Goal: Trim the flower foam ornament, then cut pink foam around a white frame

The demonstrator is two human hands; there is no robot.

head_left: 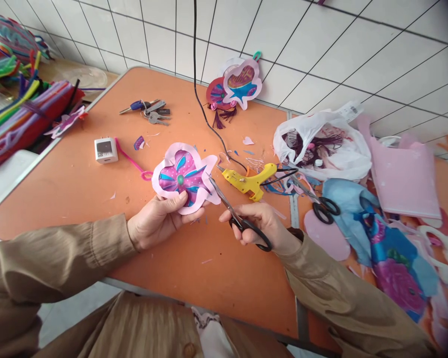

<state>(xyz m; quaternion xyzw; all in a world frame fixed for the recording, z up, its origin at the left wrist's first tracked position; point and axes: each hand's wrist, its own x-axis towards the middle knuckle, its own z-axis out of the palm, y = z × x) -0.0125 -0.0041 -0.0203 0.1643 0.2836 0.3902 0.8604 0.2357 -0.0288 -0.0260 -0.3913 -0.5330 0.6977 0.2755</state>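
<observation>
My left hand [166, 216] is closed on a pink fish-shaped fabric ornament [184, 175], thumb on its front. The ornament has a pale pink scalloped border, a purple dotted centre with blue petals and a green bead. A pink loop [134, 163] extends from its left side. In my right hand [259, 223] are black-handled scissors [242, 222], fingers through the handles. Their blades point up and left, with the tips at the ornament's tail edge; whether they touch the fabric I cannot tell. Just beyond the scissors lies a yellow glue gun [252, 181].
Keys [155, 112] and a white charger [105, 150] lie on the orange table [224, 283]. Finished ornaments [242, 82] lean on the tiled wall. Rightward are a white plastic bag [332, 154], a second pair of scissors [323, 206] and fabric pieces [395, 263]. A black cable [196, 64] hangs down behind.
</observation>
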